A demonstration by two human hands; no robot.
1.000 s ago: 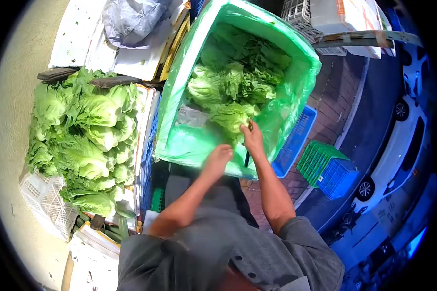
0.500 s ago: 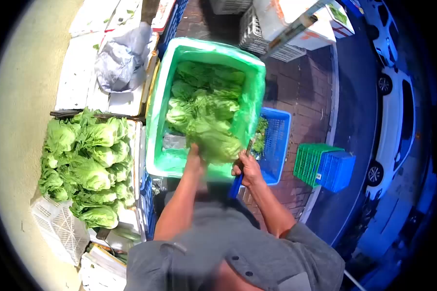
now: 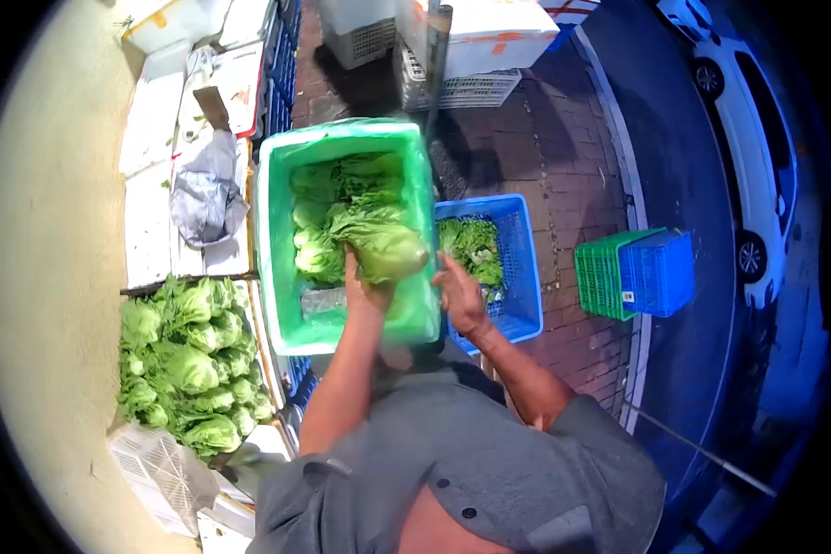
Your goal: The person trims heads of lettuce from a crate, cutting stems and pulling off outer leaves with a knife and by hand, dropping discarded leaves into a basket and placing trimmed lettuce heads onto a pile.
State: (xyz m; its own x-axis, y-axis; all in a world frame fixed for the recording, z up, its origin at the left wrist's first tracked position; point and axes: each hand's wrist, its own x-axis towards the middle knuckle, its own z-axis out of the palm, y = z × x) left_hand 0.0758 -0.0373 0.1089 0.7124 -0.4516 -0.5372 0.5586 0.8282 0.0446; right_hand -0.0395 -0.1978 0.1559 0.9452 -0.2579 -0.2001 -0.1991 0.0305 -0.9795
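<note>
In my left hand (image 3: 367, 288) is a head of lettuce (image 3: 393, 253), its pale stem end pointing right and its leafy end left. It is held over a green-lined box (image 3: 282, 314). More lettuce heads (image 3: 316, 254) lie inside, beside a greyish block (image 3: 323, 301). My right hand (image 3: 462, 297) is closed just right of the held lettuce, by the box's right rim. A blue-handled knife showed in that hand a moment ago; now the fingers hide it almost wholly. Behind this hand stands a blue basket (image 3: 523, 268) with leafy greens (image 3: 474, 249) in it.
Lettuce heads (image 3: 194, 369) are piled at left, near white foam boxes (image 3: 152, 226) and a grey plastic bag (image 3: 205, 194). A post (image 3: 437, 69) rises beyond the green-lined box. Green (image 3: 600, 277) and blue crates (image 3: 660, 272) stand by the kerb; a white car (image 3: 757, 138) is on the road.
The lettuce has been tilted sideways and its stem end turned right. My right hand has come away from it slightly. The camera view has shifted, and the knife has gone out of sight.
</note>
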